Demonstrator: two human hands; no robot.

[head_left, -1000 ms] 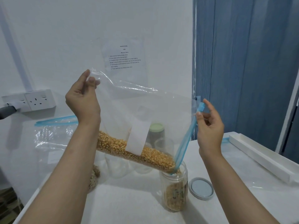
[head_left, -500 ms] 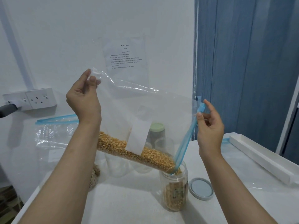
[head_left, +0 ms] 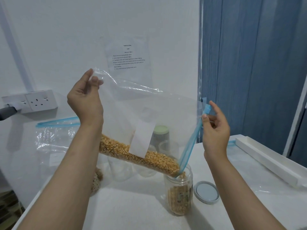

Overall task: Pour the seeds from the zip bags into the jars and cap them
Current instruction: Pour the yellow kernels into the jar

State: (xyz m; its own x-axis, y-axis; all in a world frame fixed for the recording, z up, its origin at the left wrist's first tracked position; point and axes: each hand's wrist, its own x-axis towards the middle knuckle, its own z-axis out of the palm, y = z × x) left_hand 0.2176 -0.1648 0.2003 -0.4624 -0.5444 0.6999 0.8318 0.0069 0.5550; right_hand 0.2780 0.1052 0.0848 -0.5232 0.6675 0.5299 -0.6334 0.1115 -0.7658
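Nearest us on the white table [head_left: 132,211] stands the open glass jar [head_left: 180,193], partly filled with yellow seeds [head_left: 141,156], its grey lid [head_left: 206,192] lying flat just to its right. Above it we hold the clear zip bag [head_left: 149,113] tilted between our hands, its blue zipper corner dipping into the jar's mouth. Our left hand [head_left: 84,100] pinches the bag's raised bottom corner, and our right hand [head_left: 216,128] pinches the zipper's upper end; behind stand more jars, one with a green lid [head_left: 160,129].

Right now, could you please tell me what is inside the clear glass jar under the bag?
The clear glass jar holds yellow corn kernels, roughly three-quarters up, around the zip bag's blue-edged mouth. Its floor is covered.
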